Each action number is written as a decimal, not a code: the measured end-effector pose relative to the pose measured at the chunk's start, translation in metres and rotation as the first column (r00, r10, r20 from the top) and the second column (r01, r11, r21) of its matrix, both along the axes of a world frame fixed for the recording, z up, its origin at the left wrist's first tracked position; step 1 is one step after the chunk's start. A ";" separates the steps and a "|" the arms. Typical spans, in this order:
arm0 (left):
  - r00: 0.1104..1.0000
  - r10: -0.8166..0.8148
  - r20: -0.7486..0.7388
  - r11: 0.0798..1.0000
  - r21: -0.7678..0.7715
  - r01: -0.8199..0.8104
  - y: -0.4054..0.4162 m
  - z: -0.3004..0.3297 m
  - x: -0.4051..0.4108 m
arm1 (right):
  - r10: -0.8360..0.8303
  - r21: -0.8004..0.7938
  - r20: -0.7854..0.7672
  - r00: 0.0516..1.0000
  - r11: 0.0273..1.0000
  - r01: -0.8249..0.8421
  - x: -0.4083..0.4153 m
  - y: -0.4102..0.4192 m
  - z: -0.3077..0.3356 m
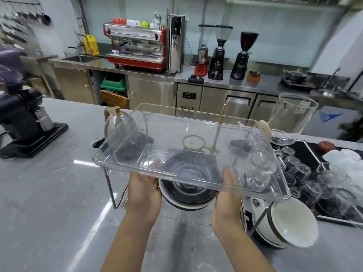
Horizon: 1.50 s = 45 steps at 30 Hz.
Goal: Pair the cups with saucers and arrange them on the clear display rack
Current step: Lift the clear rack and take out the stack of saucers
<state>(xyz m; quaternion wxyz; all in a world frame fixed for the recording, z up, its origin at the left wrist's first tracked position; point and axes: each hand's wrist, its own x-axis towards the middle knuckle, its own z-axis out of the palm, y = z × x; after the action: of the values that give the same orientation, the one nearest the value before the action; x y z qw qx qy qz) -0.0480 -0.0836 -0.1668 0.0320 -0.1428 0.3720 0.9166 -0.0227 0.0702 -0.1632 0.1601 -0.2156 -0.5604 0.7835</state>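
Dark glossy round cup (189, 179) on saucer (186, 204), under clear plastic rack (196, 122), near counter (49, 183) front edge. Left hand (144, 190), right hand (226, 195) clasp its sides, fingers curved.

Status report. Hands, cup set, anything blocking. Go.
Left hand and right hand clamp a black cup and saucer from both sides, under the clear rack's top shelf. Shelf empty. White cup waits right, against rack leg.

Bright overhead light, glare streaks on steel counter (59, 193), edges warped, perhaps motion-blurred
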 end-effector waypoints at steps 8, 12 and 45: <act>0.980 -0.096 -0.174 0.991 -0.106 0.078 -0.001 0.003 -0.004 | -0.011 -0.052 0.120 0.993 0.999 0.017 -0.014 -0.001 -0.011; 0.973 -0.130 -0.193 0.990 -0.085 0.116 -0.001 0.001 -0.004 | -0.044 -0.047 0.142 0.989 0.998 0.052 -0.015 -0.002 -0.014; 0.999 -0.042 -0.004 0.999 0.005 0.042 -0.009 0.001 0.027 | 0.062 0.011 0.003 0.998 0.998 -0.062 0.014 -0.003 -0.007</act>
<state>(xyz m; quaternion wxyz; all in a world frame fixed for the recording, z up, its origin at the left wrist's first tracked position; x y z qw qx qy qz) -0.0210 -0.0929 -0.1663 0.0508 -0.1333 0.3727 0.9169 -0.0087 0.0669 -0.1701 0.1362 -0.1982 -0.5715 0.7846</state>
